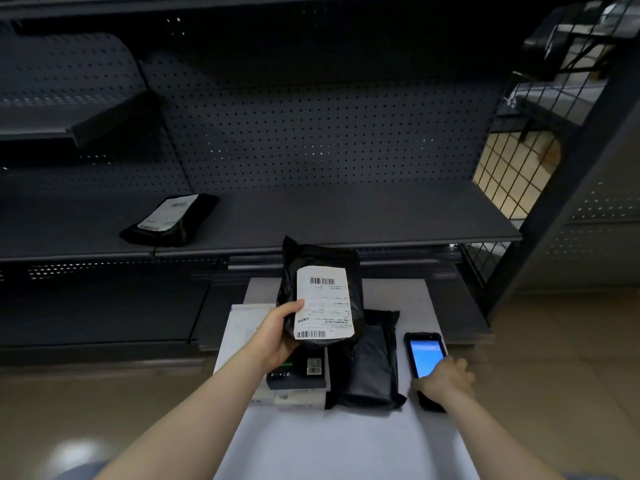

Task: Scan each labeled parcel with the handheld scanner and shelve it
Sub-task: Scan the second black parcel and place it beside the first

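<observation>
While the left hand [277, 336] grips a labeled black parcel [320, 299] upright at frame centre, the right hand's [445, 379] fingers close around the handheld scanner [425, 358] on the white counter [346, 445] at lower right, so lifting it and aiming at the barcode likely comes next.

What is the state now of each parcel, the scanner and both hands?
Held parcel: lifted, label facing up.
Left hand: grips the held parcel.
Scanner: on the white table, screen lit.
Right hand: grasps the scanner.
Shelved parcel: lying flat on the shelf.
Unlabeled-side parcel: lying on the table.
</observation>
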The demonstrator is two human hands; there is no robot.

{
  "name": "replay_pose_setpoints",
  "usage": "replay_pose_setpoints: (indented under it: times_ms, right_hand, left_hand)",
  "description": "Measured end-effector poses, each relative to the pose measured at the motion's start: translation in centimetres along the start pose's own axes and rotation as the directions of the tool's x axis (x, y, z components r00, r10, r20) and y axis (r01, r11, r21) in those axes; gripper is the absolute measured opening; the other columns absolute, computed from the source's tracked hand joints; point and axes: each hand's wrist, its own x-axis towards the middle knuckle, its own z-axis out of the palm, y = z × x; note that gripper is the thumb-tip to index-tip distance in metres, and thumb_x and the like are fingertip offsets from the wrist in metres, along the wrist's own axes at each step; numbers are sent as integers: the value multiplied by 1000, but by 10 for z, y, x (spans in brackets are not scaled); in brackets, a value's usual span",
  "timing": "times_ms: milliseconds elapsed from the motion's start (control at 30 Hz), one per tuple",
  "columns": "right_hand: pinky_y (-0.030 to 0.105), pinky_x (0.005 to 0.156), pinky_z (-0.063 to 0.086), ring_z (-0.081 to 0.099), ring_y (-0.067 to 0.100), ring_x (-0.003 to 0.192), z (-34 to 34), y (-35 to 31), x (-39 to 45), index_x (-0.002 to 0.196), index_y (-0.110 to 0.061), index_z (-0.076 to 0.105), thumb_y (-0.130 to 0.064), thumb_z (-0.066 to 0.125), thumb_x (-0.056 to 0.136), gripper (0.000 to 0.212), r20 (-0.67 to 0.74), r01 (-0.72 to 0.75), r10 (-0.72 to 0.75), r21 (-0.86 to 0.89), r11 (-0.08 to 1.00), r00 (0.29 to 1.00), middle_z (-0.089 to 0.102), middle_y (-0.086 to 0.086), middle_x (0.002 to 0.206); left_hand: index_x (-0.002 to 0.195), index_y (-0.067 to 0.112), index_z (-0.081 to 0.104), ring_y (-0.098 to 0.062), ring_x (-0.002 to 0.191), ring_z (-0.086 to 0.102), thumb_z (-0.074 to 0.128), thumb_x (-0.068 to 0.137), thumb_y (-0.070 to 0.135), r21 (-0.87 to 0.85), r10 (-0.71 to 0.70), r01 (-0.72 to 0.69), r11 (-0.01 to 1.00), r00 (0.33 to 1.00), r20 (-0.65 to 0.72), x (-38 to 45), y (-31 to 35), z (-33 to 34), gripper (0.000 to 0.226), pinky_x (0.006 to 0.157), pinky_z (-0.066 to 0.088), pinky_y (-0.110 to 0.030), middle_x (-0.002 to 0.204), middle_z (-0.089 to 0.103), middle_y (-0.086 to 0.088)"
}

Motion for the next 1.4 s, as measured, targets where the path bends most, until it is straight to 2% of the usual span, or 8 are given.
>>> replay_pose_setpoints:
  times_ms: [167,267,367,500,733,933,1067,1400]
  right_hand:
    - [34,101,40,36,29,130,0,-7,7,147,-5,23,-59,73,69,107,46,-66,68,-60,996,997,32,12,142]
    - [40,100,40,41,35,128,-20,-33,0,144,-8,30,-49,61,87,78,-178,146,-116,167,975,977,39,17,141]
    - [40,94,48,59,32,111,-47,-78,-25,132,-12,48,-53,45,94,56,-201,375,-317,550,746,927,59,13,124]
    - [36,70,61,69,21,72,-69,-122,-65,108,-14,63,-55,59,86,47,191,192,-531,790,582,826,73,9,98]
    - [26,56,57,69,13,75,-66,-176,-78,107,-6,64,-20,68,89,23,2,202,-528,922,329,849,74,4,90]
    - [46,83,58,70,20,89,-49,-238,-91,103,-20,64,-34,71,82,26,-121,395,-537,812,431,835,73,3,99]
    - [27,92,45,56,14,116,-51,-260,-97,136,-24,47,-45,58,90,51,-133,526,-634,699,485,762,54,-13,126]
    - [38,91,52,61,15,90,-37,-235,-35,130,-23,49,-35,53,96,36,-116,435,-545,746,504,831,64,-1,101]
  left_hand:
    - [116,6,65,-27,96,72,51,94,18,-25,-9,9,1000,1000,2,5,-2,-1,29,100,48,-45,109,74,-13]
    - [115,6,66,-29,101,69,51,94,18,-30,-14,15,999,1000,12,4,3,1,28,101,47,-45,109,74,-13]
    - [113,7,66,-30,101,68,51,94,19,-25,2,-2,1000,1000,5,0,10,2,28,97,49,-43,106,75,-13]
    - [117,7,66,-31,102,68,51,93,25,-14,36,-36,999,999,2,-7,24,1,34,99,47,-45,110,74,-15]
    - [118,18,68,-30,119,61,25,94,63,-281,179,-160,946,983,45,-24,43,-10,67,105,41,-45,123,68,-15]
    - [119,14,64,-24,99,69,56,95,19,-249,240,-272,930,959,-152,-8,51,-11,25,81,52,-35,110,74,-10]
    - [129,4,58,-35,106,66,59,93,11,-277,222,-303,912,931,-289,21,83,-32,37,75,56,-38,122,67,-20]
    - [131,4,54,-24,84,65,62,91,15,-83,165,-221,972,888,-429,100,186,-82,42,58,53,-36,119,66,-15]
